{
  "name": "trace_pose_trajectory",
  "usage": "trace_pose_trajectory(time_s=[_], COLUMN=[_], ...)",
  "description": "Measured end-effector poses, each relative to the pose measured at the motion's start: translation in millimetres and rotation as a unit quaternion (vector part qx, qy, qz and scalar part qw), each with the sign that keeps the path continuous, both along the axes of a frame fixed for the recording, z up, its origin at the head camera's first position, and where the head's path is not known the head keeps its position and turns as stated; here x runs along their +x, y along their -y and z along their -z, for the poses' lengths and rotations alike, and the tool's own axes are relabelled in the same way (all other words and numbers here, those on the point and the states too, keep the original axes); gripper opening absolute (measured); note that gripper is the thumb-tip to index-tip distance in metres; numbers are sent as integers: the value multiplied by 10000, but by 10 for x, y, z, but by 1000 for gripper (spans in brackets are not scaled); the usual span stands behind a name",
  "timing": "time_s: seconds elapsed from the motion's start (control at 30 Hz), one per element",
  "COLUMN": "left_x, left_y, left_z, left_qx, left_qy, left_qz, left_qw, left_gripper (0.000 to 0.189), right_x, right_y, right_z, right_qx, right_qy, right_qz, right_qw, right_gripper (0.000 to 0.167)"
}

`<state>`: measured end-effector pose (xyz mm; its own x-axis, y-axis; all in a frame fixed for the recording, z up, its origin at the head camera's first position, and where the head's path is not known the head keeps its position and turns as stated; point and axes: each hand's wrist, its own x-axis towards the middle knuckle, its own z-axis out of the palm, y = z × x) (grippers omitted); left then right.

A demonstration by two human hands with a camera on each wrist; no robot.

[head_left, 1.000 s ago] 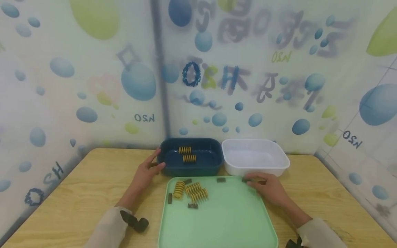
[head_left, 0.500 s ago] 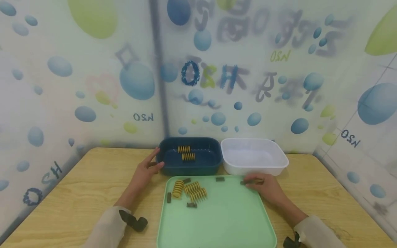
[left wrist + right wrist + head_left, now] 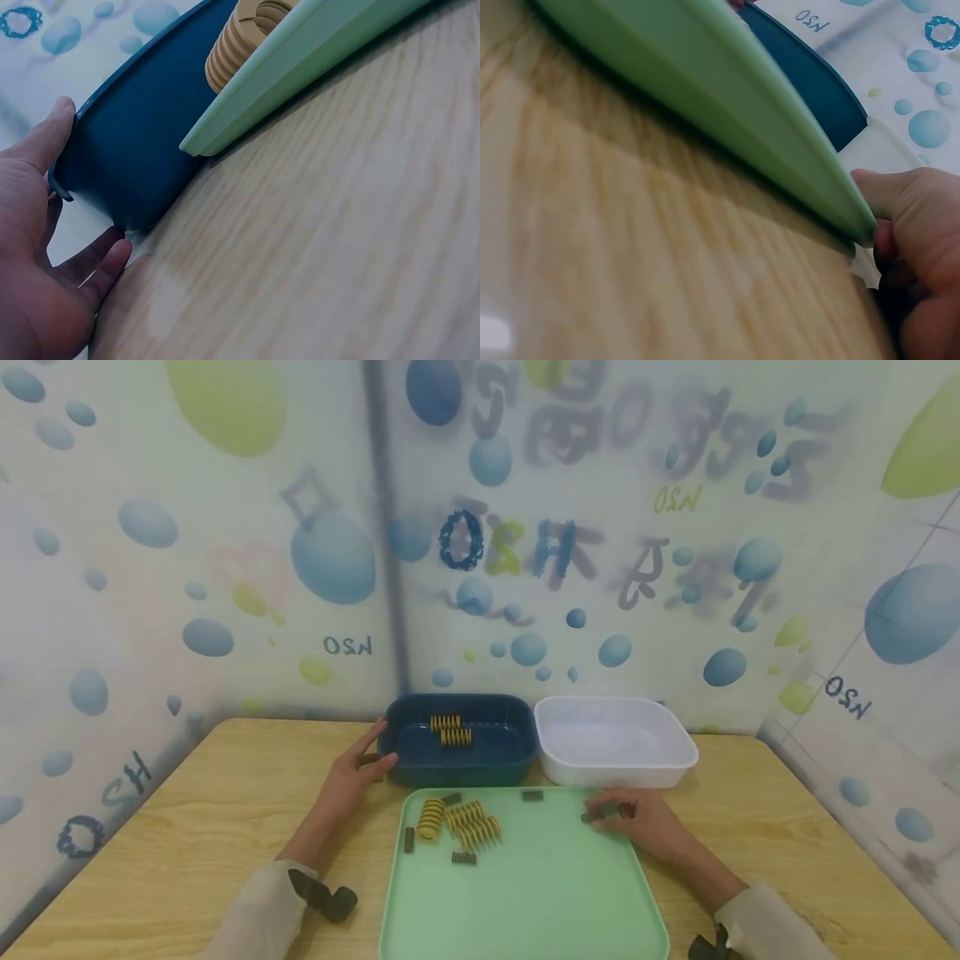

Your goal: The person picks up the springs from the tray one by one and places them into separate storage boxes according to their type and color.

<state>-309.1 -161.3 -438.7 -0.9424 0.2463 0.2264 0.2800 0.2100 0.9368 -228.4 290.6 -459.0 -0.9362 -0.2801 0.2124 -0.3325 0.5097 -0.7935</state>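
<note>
My left hand [image 3: 358, 777] lies against the left side of the dark blue basin [image 3: 480, 775], its fingers spread along the wall. Two yellow coil springs [image 3: 456, 737] lie inside that basin. At the far right corner of the green tray [image 3: 525, 893], my right hand [image 3: 647, 820] pinches a small dark spring [image 3: 587, 817], mostly covered by the fingertips. Several larger yellow springs [image 3: 480, 832] lie at the tray's far left, with small dark springs [image 3: 464, 858] around them. Another dark spring [image 3: 532, 796] sits by the far rim. In the right wrist view the tray's rim conceals the fingertips.
A white basin [image 3: 617, 767] stands right of the blue one, behind the tray. All of it rests on a wooden table [image 3: 187, 827], with a patterned wall [image 3: 480, 635] close behind. Black wrist devices [image 3: 324, 895] are strapped over both sleeves.
My right hand has shifted slightly toward me, and the small dark spring at its fingertips has come away from the tray's far rim. The left hand stays at the blue basin.
</note>
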Motion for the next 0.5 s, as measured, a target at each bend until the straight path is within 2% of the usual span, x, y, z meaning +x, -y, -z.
trace_pose_trajectory(time_s=[0.3,0.5], left_x=[125,148], left_y=[-37,-48], left_z=[-153,-175], left_qx=[4,-34], left_qy=[-59,-117], left_qz=[-10,2], left_qw=[10000,9999], left_gripper=[65,64], right_x=[-11,96], right_y=[-16,76], right_z=[-9,-181], right_qx=[335,359], right_qy=[-144,-88], right_qz=[-45,-115], right_qw=[9993,9993], right_gripper=[23,20])
